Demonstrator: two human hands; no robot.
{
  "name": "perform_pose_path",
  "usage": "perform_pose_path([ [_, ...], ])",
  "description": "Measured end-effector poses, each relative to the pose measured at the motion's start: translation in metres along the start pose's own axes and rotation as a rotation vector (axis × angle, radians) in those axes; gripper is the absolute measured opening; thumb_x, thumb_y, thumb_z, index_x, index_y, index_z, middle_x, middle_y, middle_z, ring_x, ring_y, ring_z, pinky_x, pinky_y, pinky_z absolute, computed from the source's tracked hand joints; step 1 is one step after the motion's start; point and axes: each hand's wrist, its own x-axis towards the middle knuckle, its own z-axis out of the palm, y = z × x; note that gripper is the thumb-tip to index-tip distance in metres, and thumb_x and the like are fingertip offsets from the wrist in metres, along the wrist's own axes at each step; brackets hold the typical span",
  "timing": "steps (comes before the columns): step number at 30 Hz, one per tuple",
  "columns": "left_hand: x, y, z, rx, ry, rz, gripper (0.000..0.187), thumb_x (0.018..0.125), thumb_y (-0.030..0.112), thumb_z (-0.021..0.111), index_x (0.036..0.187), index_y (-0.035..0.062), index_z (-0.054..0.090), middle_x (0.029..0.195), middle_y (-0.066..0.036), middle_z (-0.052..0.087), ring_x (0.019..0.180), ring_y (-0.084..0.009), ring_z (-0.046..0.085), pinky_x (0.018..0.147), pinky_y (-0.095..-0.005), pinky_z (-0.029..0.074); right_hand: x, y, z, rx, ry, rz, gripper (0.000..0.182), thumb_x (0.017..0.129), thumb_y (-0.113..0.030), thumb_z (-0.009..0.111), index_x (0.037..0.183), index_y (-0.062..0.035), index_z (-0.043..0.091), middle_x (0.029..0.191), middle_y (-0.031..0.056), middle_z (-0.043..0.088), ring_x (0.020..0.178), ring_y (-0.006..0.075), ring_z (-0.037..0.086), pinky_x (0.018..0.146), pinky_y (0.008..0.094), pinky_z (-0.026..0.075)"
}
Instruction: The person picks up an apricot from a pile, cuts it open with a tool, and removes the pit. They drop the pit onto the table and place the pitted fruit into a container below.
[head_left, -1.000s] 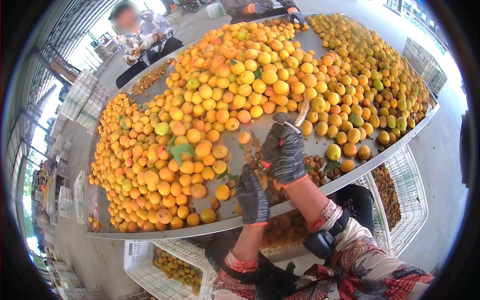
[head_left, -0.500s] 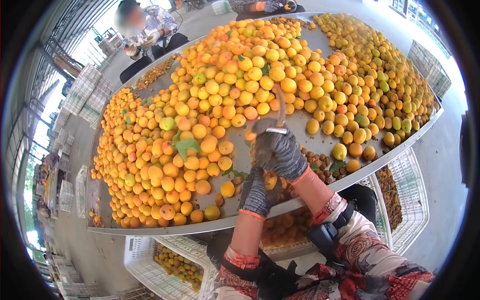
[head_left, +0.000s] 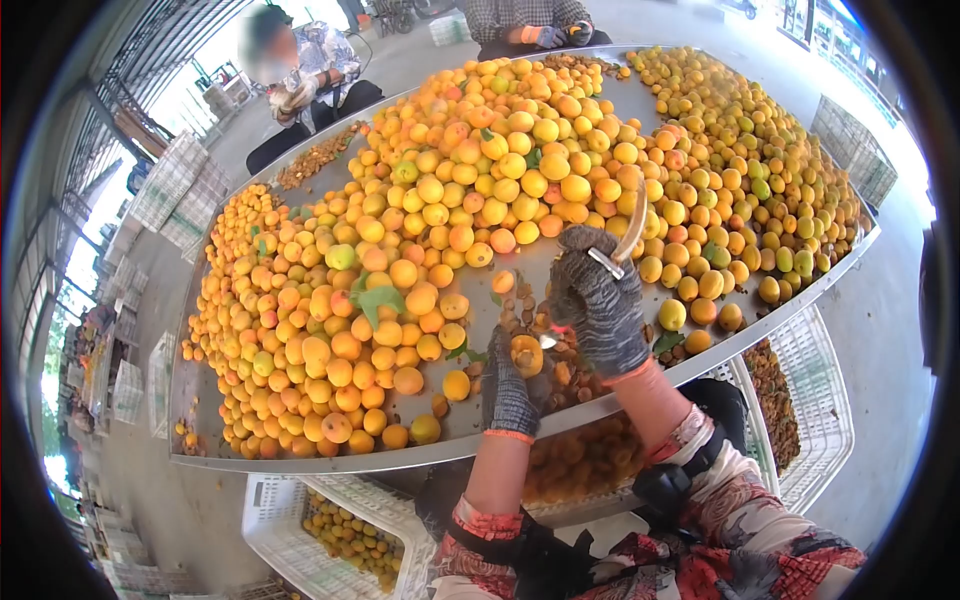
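My left hand (head_left: 511, 388), in a grey knit glove, is closed around an apricot (head_left: 526, 357) near the table's front edge. The apricot appears cut, with a dark hollow facing up. My gloved right hand (head_left: 600, 305) is just right of it, wrapped around a tool with a curved tan handle (head_left: 632, 228) and a metal band. A small shiny tip shows below the right fist, close to the apricot; most of the tool is hidden by the fingers. Loose brown pits (head_left: 580, 385) lie on the metal table (head_left: 480, 290) between and beyond my hands.
Heaped apricots (head_left: 400, 250) cover much of the table. Below its front edge stand white crates (head_left: 270, 520), some with apricots or pits. Two people sit across the table, one with gloved hands (head_left: 548, 37). Stacked crates (head_left: 170, 185) stand at the left.
My right hand has moved right and slightly down with the tool, away from my left hand. The apricot in my left hand now shows, previously mostly hidden. The view has shifted slightly.
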Motion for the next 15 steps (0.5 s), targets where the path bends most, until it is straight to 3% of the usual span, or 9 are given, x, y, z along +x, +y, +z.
perform_pose_path([
  [1, 0.0, -0.001, -0.002, 0.077, -0.026, 0.06, 0.044, 0.082, 0.051, 0.045, 0.108, 0.0167, 0.051, 0.098, -0.006, 0.057, 0.082, -0.0228, 0.056, 0.067, -0.05, 0.045, 0.005, -0.006, -0.004, 0.006, -0.097, 0.08, 0.026, 0.074, -0.011, 0.06, 0.099, -0.007, 0.055, 0.087, 0.0122, 0.059, 0.074, 0.0266, 0.058, 0.066, 0.0339, 0.047],
  [2, 0.001, -0.002, -0.003, 0.09, -0.029, 0.157, 0.04, 0.084, 0.047, 0.046, 0.107, 0.0146, 0.052, 0.095, -0.006, 0.058, 0.08, -0.0212, 0.057, 0.07, -0.0414, 0.048, 0.008, -0.01, -0.006, 0.012, -0.193, 0.16, 0.026, 0.075, -0.011, 0.059, 0.1, -0.0066, 0.055, 0.087, 0.0133, 0.059, 0.075, 0.0278, 0.058, 0.067, 0.0343, 0.047],
  [3, -0.001, -0.003, -0.003, 0.089, -0.038, 0.156, 0.04, 0.084, 0.047, 0.046, 0.107, 0.0146, 0.052, 0.095, -0.006, 0.058, 0.08, -0.0212, 0.057, 0.07, -0.0414, 0.048, 0.004, -0.012, -0.004, 0.006, -0.192, 0.153, 0.026, 0.075, -0.011, 0.059, 0.1, -0.0066, 0.055, 0.087, 0.0133, 0.059, 0.075, 0.0278, 0.058, 0.067, 0.0343, 0.047],
  [5, -0.004, -0.005, 0.0, 0.072, -0.025, 0.259, 0.038, 0.085, 0.042, 0.047, 0.104, 0.0098, 0.054, 0.089, -0.008, 0.06, 0.078, -0.0212, 0.058, 0.068, -0.0358, 0.05, -0.013, -0.015, -0.001, -1.617, -0.896, -0.613, 0.029, 0.076, -0.012, 0.059, 0.104, -0.0064, 0.054, 0.09, 0.0142, 0.058, 0.079, 0.0311, 0.057, 0.071, 0.0364, 0.047],
  [6, -0.011, -0.002, 0.005, 0.077, -0.047, 0.252, 0.038, 0.085, 0.042, 0.047, 0.104, 0.0098, 0.054, 0.089, -0.008, 0.06, 0.078, -0.0212, 0.058, 0.068, -0.0358, 0.05, -0.021, -0.01, -0.003, -1.637, -0.88, -0.617, 0.029, 0.076, -0.012, 0.059, 0.104, -0.0064, 0.054, 0.09, 0.0142, 0.058, 0.079, 0.0311, 0.057, 0.071, 0.0364, 0.047],
  [8, -0.03, 0.006, 0.012, -0.241, -0.245, 0.014, 0.04, 0.086, 0.042, 0.046, 0.102, 0.0061, 0.055, 0.089, -0.01, 0.061, 0.079, -0.0239, 0.059, 0.069, -0.0379, 0.051, -0.034, 0.008, -0.012, -1.304, -0.705, -0.235, 0.035, 0.075, -0.014, 0.06, 0.108, -0.0074, 0.053, 0.092, 0.0149, 0.057, 0.084, 0.0332, 0.055, 0.074, 0.0384, 0.046],
  [11, -0.011, 0.0, -0.001, -0.301, -0.342, 0.033, 0.042, 0.085, 0.043, 0.047, 0.1, 0.0039, 0.055, 0.091, -0.012, 0.061, 0.079, -0.0254, 0.06, 0.069, -0.0387, 0.051, -0.035, 0.009, -0.012, -1.187, -0.686, -0.259, 0.035, 0.075, -0.017, 0.06, 0.109, -0.0086, 0.054, 0.094, 0.0151, 0.056, 0.089, 0.0342, 0.053, 0.076, 0.04, 0.045],
  [13, -0.024, 0.006, 0.006, -0.245, -0.239, 0.063, 0.043, 0.085, 0.044, 0.047, 0.098, 0.0043, 0.055, 0.089, -0.012, 0.061, 0.077, -0.0238, 0.06, 0.068, -0.0361, 0.052, -0.037, 0.009, -0.014, -1.143, -0.675, -0.364, 0.032, 0.075, -0.014, 0.061, 0.105, -0.006, 0.055, 0.092, 0.0141, 0.056, 0.085, 0.0316, 0.055, 0.073, 0.0378, 0.045],
  [15, -0.048, 0.017, 0.014, -0.007, 0.03, 0.148, 0.054, 0.086, 0.051, 0.039, 0.112, 0.0052, 0.048, 0.099, -0.012, 0.057, 0.087, -0.0267, 0.058, 0.073, -0.0406, 0.049, -0.04, 0.0, -0.014, -0.959, -0.476, -0.213, 0.028, 0.075, -0.012, 0.063, 0.101, -0.0034, 0.056, 0.089, 0.0132, 0.057, 0.079, 0.0277, 0.056, 0.07, 0.0347, 0.046],
])
